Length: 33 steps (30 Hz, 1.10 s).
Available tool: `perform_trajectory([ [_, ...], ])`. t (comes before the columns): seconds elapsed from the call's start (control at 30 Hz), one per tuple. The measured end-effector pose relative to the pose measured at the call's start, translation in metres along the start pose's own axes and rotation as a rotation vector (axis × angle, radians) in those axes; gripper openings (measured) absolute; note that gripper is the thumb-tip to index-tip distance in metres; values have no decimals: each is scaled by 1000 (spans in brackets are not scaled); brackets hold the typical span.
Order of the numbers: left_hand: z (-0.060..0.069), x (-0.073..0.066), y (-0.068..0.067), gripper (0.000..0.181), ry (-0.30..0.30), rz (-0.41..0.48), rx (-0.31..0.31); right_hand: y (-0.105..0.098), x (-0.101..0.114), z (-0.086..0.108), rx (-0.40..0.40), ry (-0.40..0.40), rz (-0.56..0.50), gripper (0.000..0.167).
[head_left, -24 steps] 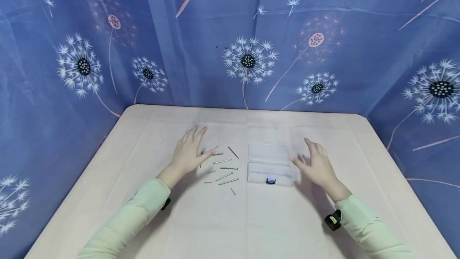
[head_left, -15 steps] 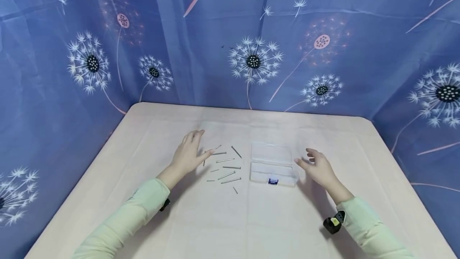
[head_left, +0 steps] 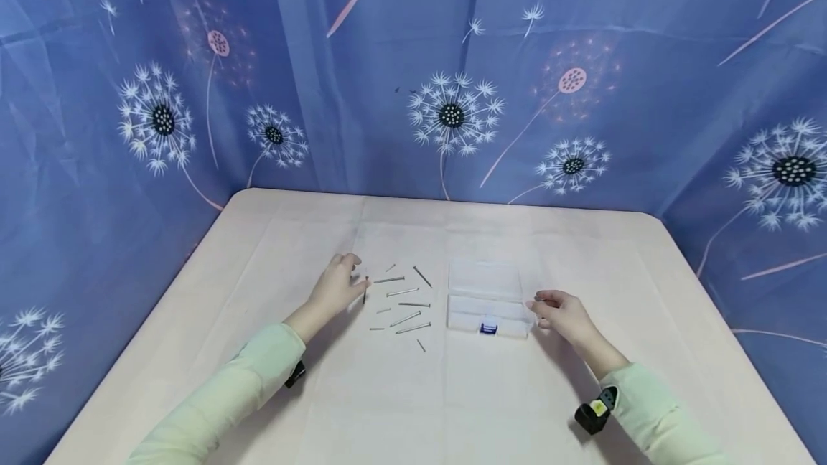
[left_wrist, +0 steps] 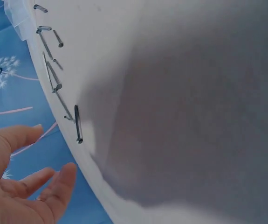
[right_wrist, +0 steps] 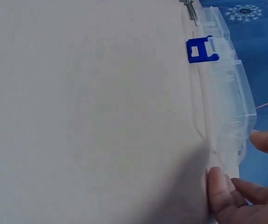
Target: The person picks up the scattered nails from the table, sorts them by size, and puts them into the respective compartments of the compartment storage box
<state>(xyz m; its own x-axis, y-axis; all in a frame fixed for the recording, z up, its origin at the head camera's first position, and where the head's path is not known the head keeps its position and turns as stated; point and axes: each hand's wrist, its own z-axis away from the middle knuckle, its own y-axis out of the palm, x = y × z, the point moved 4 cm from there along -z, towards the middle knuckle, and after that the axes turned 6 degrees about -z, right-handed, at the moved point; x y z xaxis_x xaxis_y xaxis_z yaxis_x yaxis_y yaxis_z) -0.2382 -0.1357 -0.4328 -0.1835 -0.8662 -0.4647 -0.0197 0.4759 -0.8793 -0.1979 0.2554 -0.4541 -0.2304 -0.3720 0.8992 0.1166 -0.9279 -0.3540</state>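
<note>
Left hand loose, holding nothing, near a dark nail, right hand at open box, its grip unclear

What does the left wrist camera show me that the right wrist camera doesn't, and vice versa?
Only the left wrist view shows the left hand, thumb and fingers apart. Only the right shows the right hand, by the end of the clear box, and the blue latch. Both show nails (a few at the right view's top edge), the clear box (just a piece in the left view), the pale table and the blue curtain.
</note>
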Motion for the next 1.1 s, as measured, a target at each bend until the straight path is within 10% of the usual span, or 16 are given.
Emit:
perform_trajectory([
  [0.57, -1, 16, 22, 23, -180, 219, 146, 4, -3, -10, 89, 99, -103, 44],
  [1.1, -10, 14, 24, 19, -234, 122, 136, 7, -11, -20, 100, 94, -266, 42],
])
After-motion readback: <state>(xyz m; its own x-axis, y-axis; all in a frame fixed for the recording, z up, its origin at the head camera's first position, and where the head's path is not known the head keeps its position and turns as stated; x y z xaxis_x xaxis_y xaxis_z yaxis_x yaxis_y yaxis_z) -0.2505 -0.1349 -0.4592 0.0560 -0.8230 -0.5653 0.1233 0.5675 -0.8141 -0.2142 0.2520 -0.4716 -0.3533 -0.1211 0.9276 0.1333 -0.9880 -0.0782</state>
